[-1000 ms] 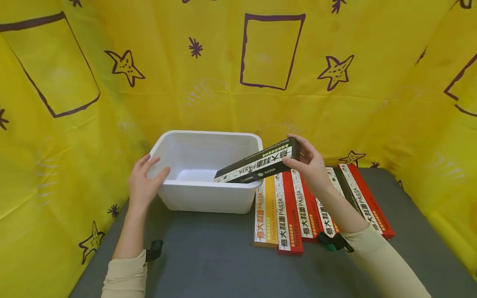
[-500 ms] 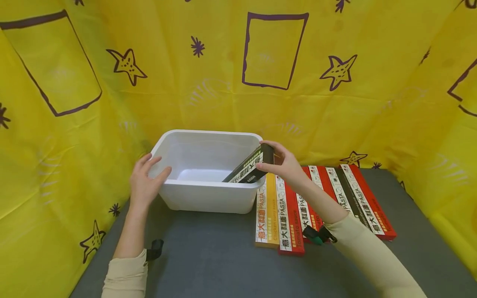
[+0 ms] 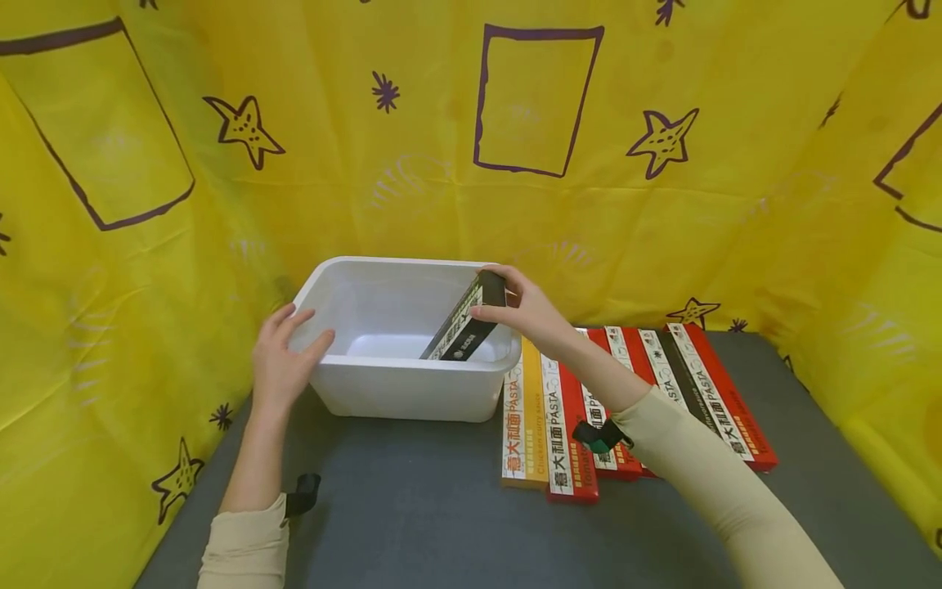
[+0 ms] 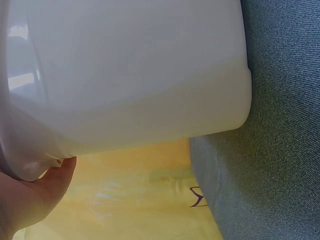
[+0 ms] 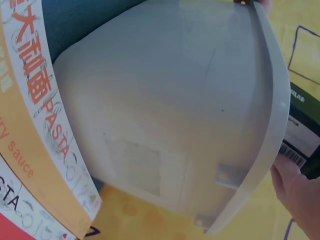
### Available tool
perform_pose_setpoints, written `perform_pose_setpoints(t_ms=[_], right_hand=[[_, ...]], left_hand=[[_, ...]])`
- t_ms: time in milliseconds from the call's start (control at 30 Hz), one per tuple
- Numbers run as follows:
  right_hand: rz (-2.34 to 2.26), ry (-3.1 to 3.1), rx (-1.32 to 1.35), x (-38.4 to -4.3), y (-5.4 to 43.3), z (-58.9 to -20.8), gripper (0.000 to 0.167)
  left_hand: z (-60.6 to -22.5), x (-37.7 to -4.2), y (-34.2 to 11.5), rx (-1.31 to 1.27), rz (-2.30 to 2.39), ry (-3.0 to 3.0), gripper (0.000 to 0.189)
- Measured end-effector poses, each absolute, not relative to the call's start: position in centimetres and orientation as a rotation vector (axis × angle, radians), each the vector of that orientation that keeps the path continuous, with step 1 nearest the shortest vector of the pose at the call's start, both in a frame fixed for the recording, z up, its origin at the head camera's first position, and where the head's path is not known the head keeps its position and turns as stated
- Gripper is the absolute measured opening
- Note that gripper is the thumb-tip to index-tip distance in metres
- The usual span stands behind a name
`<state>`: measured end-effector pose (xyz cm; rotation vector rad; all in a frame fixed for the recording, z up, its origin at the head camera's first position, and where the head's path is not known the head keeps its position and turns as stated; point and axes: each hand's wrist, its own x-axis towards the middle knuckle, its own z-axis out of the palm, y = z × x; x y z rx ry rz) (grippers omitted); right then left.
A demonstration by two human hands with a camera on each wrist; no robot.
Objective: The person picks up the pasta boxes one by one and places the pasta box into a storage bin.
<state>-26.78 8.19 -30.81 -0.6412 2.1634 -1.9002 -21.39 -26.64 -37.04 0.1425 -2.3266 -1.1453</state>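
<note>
A white plastic bin (image 3: pixel 405 393) stands on the grey table, seen from outside in both wrist views. At its left rim, my left hand (image 3: pixel 283 360) grips the edge; in the left wrist view a finger (image 4: pixel 59 181) bends under the lip. My right hand (image 3: pixel 536 315) holds a black pasta box (image 3: pixel 459 331) by its upper end, thumb on the near side and fingers across the top. The box slants down into the bin, its lower end hidden behind the front wall. In the right wrist view the black box (image 5: pixel 302 135) shows beyond the rim.
Right of the bin, several pasta boxes lie side by side: a yellow chicken curry one (image 3: pixel 536 433) nearest, then a red tomato one (image 3: pixel 585 487), others partly under the right arm, and a red one (image 3: pixel 724 393) outermost. A yellow patterned curtain (image 3: pixel 434 213) hangs close behind.
My right hand has carried the black pasta box leftward over the bin, and the box has tilted more steeply, end down inside. My left hand stays at the rim.
</note>
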Motion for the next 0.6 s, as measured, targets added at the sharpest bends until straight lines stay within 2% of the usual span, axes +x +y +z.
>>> perform_pose_setpoints(t_ms=[300,600], right_hand=[[-1.919,2.090,-0.623,-26.6,6.2,-31.3,0.066],[-1.557,2.303,-0.775,-27.6,5.2,-31.1,0.064]], left_hand=[[-37.1,-21.4,-26.6,0.136,-1.142,-2.318,0.046],[-37.1,-21.3,-26.7,0.142,-1.151,-2.315,0.047]])
